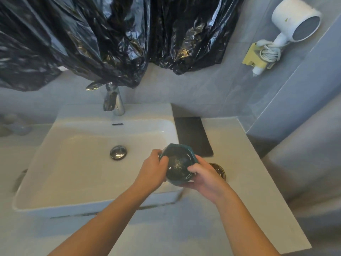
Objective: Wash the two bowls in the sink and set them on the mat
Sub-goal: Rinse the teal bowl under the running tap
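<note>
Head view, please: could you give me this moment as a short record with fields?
held: teal bowl, gripped by left hand and right hand over the sink's right edge
other: brown bowl on the counter, behind the right hand
mat: dark, right of the sink, no bowl on it
tap: no water visible

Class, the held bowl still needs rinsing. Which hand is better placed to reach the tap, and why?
Probably the left hand: it grips the teal bowl on the side nearer the tap. The right hand holds the far side, toward the mat.
</note>
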